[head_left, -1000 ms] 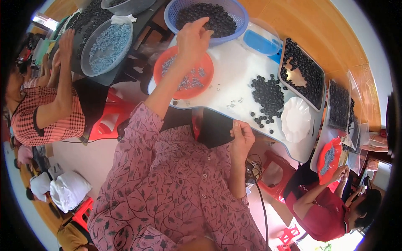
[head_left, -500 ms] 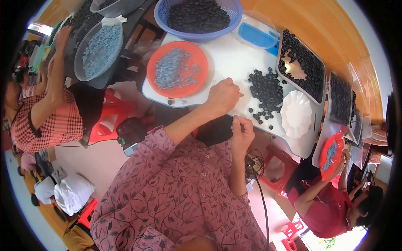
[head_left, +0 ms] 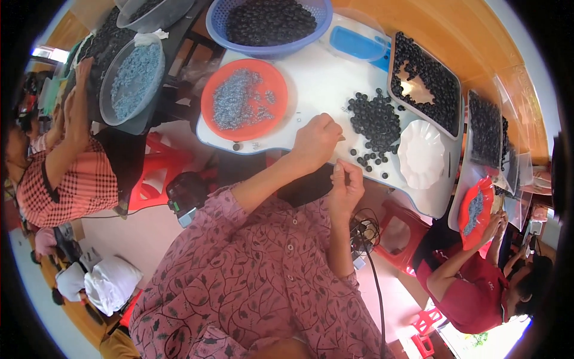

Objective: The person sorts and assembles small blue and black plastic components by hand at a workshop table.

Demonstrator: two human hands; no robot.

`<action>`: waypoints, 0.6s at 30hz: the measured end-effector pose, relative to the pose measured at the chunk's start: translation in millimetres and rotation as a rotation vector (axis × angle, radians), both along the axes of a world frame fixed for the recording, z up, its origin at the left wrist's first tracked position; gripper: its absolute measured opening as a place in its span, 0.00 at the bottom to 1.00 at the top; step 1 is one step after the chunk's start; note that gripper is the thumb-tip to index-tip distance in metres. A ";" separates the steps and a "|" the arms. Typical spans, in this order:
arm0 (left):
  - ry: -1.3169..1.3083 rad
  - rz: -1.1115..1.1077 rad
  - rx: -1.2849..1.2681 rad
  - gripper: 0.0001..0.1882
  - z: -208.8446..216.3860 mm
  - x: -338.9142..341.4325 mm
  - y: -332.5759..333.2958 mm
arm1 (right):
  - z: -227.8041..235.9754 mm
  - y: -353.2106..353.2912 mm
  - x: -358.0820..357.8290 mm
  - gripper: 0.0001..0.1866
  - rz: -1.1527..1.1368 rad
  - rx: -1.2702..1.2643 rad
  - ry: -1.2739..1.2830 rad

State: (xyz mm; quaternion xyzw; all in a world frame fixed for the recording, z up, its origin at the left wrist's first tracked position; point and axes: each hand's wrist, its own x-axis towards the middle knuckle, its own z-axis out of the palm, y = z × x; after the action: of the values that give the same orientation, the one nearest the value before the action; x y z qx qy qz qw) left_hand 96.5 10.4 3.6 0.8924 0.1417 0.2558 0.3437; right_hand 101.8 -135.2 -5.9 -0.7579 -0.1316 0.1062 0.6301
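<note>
Over the front edge of the white table (head_left: pixel 305 90), my left hand (head_left: pixel 315 142) is closed, its fingers curled and pinched together. Just below and to the right, my right hand (head_left: pixel 346 184) also pinches, thumb against fingers. Whatever either hand holds is too small to make out. Left of my left hand lies an orange-red plate (head_left: pixel 276 122) with small silvery-blue pieces (head_left: pixel 234 99) on it. A loose pile of round black parts (head_left: pixel 375 122) is spread to the right of my hands. Beside that pile sits a white scalloped dish (head_left: pixel 421 154), and nothing shows in it.
At the back stand a blue-purple basket (head_left: pixel 218 30) of black parts and a blue tray (head_left: pixel 357 43). A metal tray (head_left: pixel 457 99) of black parts is at the right. Co-workers (head_left: pixel 66 179) sit on both sides. A black cable (head_left: pixel 378 287) hangs beside my right arm.
The whole view has shifted slightly, so the table and plate appear a little further left. Both my hands stay pinched, close together at the table's edge.
</note>
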 end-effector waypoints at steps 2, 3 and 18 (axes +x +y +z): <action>-0.075 -0.015 -0.096 0.05 6.6 -8.4 0.3 | 6.3 3.9 -1.8 0.08 -0.034 0.073 0.009; -0.031 -0.067 -0.357 0.06 12.2 -14.9 -1.3 | 9.9 5.7 -2.5 0.09 -0.066 0.146 0.016; 0.139 -0.176 -1.176 0.09 18.6 -35.7 -23.1 | 8.1 -14.5 0.6 0.06 0.091 0.211 0.148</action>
State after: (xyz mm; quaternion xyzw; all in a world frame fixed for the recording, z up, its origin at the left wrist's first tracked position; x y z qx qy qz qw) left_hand 60.8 -12.7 22.2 0.5755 0.2073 0.0459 0.7897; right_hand 102.4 -149.8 2.2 -0.6708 -0.1295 0.1761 0.7087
